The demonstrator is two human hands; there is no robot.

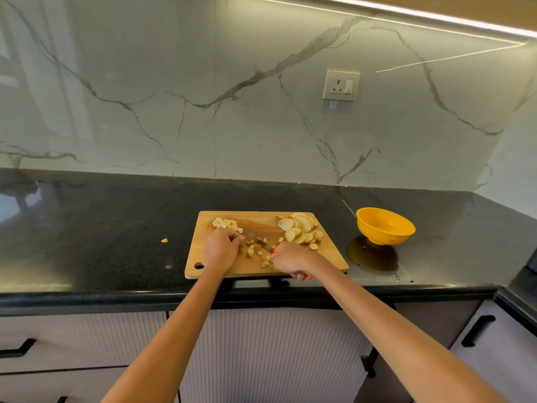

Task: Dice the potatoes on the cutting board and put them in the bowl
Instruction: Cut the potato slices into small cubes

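Observation:
A wooden cutting board (pixel 220 266) lies on the black counter. Round potato slices (pixel 302 228) are piled at its far right corner, and a small heap of diced potato (pixel 225 223) sits at its far left. Loose cubes (pixel 250 252) lie in the middle. My right hand (pixel 290 258) grips a knife with a red handle; its blade (pixel 263 242) points left across the board. My left hand (pixel 222 247) rests on the board with fingers curled at the blade's tip; what it holds is hidden. A yellow bowl (pixel 385 226) stands to the right of the board and looks empty.
One stray potato bit (pixel 164 240) lies on the counter left of the board. A marble backsplash with a wall socket (pixel 341 84) rises behind. Cabinet fronts with black handles (pixel 476 330) are below the counter edge. The counter turns a corner at the right.

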